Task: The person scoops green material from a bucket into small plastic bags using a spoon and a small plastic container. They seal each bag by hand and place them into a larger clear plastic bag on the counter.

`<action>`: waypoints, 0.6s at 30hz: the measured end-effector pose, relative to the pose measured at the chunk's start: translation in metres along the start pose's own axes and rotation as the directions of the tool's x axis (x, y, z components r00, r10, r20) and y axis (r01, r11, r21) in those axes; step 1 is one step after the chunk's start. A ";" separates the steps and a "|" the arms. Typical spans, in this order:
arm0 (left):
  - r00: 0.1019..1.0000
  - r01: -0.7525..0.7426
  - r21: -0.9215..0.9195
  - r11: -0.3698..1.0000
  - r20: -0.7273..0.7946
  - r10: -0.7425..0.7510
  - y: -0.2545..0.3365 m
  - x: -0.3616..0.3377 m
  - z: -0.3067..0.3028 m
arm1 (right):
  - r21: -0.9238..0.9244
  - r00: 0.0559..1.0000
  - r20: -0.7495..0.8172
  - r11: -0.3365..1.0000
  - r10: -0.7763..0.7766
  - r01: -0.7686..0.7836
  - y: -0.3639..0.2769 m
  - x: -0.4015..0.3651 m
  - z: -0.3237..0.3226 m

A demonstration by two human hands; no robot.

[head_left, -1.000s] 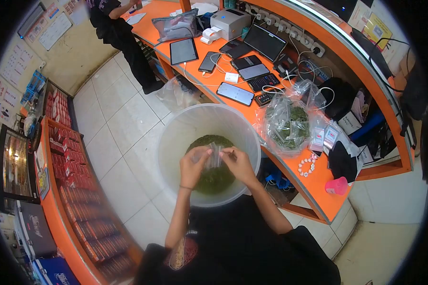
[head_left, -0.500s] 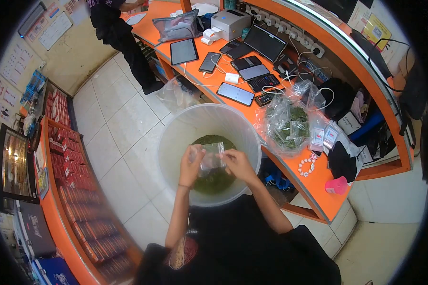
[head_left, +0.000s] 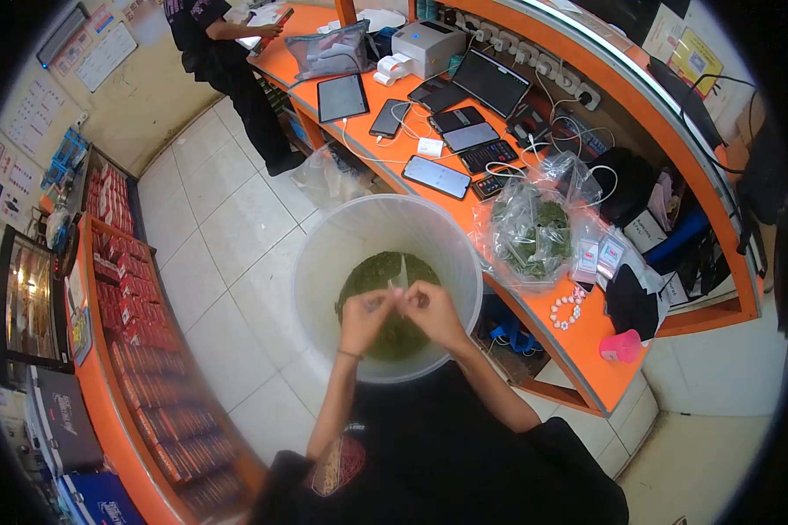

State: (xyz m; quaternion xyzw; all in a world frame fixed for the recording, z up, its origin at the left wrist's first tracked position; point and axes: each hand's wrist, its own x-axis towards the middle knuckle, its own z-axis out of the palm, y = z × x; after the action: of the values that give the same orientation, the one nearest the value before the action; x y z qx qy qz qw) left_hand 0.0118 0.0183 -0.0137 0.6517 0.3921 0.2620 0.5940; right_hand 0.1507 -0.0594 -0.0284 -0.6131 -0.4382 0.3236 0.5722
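My left hand [head_left: 364,325] and my right hand [head_left: 432,313] meet over a large translucent white tub [head_left: 320,254]. Fingertips of both pinch a small clear plastic bag [head_left: 400,275], which shows as a narrow upright strip. Its lower part is hidden by the fingers. Below, a layer of finely chopped green, leaf-like material [head_left: 366,273] covers the tub's bottom.
Right of the tub, an orange counter [head_left: 582,372] carries clear bags of green material [head_left: 534,232], a phone [head_left: 436,178], a pink cup [head_left: 620,346] and a bead bracelet [head_left: 566,310]. Another person [head_left: 236,79] stands at the far left end. Shelves of red packets [head_left: 131,289] line the left.
My hands have come together, and the bag, earlier stretched flat between them, now appears edge-on. The other person's hand and forearm have come further into view.
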 end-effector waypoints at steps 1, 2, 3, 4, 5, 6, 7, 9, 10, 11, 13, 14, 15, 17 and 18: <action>1.000 -0.003 0.000 1.000 0.006 0.003 -0.003 0.000 0.001 | 0.084 0.999 0.041 0.996 0.029 -0.032 0.000 0.000 -0.001; 1.000 -0.010 -0.083 0.997 -0.009 0.010 -0.005 -0.001 0.002 | 0.082 0.999 0.036 0.996 0.029 -0.031 -0.002 -0.001 -0.003; 1.000 -0.020 -0.164 0.986 -0.027 0.015 -0.005 -0.002 0.003 | 0.190 0.984 0.072 0.966 0.165 -0.176 -0.009 -0.002 -0.005; 0.999 -0.022 -0.165 0.986 -0.028 0.017 -0.007 -0.003 0.003 | 0.289 0.948 0.125 0.904 0.291 -0.316 -0.013 -0.001 -0.005; 0.999 -0.035 -0.027 0.999 -0.033 0.034 -0.011 -0.003 0.002 | 0.289 0.949 0.127 0.904 0.289 -0.314 -0.010 -0.002 -0.003; 0.998 -0.045 0.111 0.993 -0.036 0.049 -0.010 -0.005 0.002 | 0.124 0.988 0.075 0.982 0.132 -0.141 -0.006 -0.003 0.000; 0.998 -0.043 0.111 0.993 -0.037 0.047 -0.009 -0.008 0.004 | -0.052 0.998 0.049 0.998 -0.034 0.037 -0.003 -0.006 0.003; 0.959 -0.175 0.490 0.854 -0.111 0.260 -0.003 -0.016 0.011 | -0.159 0.992 0.037 0.980 -0.118 0.122 -0.001 -0.009 0.006; 0.959 -0.175 0.491 0.854 -0.112 0.261 -0.001 -0.017 0.013 | -0.190 0.993 0.027 0.974 -0.119 0.121 -0.001 -0.010 0.007; 0.958 -0.160 0.506 0.847 -0.129 0.257 0.001 -0.018 0.015 | -0.221 0.993 0.018 0.968 -0.119 0.120 -0.001 -0.010 0.007; 0.957 -0.143 0.521 0.842 -0.145 0.252 0.004 -0.020 0.016 | -0.196 0.998 0.030 0.978 -0.062 0.066 -0.002 -0.010 0.006; 0.962 -0.130 0.480 0.868 -0.149 0.227 0.005 -0.020 0.015 | -0.172 0.999 0.041 0.985 -0.005 0.012 -0.003 -0.010 0.005; 0.967 -0.117 0.437 0.892 -0.153 0.202 0.006 -0.019 0.014 | -0.173 0.999 0.043 0.985 -0.007 0.014 -0.004 -0.009 0.003; 0.959 -0.161 0.396 0.904 -0.152 0.237 0.007 -0.019 0.013 | -0.213 0.989 0.143 0.975 -0.039 0.069 -0.006 -0.006 -0.002; 0.952 -0.203 0.355 0.913 -0.147 0.269 0.007 -0.020 0.013 | -0.212 0.989 0.143 0.975 -0.038 0.068 -0.006 -0.005 -0.004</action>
State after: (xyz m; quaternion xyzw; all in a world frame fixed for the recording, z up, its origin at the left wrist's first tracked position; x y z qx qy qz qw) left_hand 0.0125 -0.0049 -0.0062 0.7575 0.4046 0.3235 0.3973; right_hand 0.1513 -0.0660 -0.0226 -0.6361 -0.5254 0.3003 0.4787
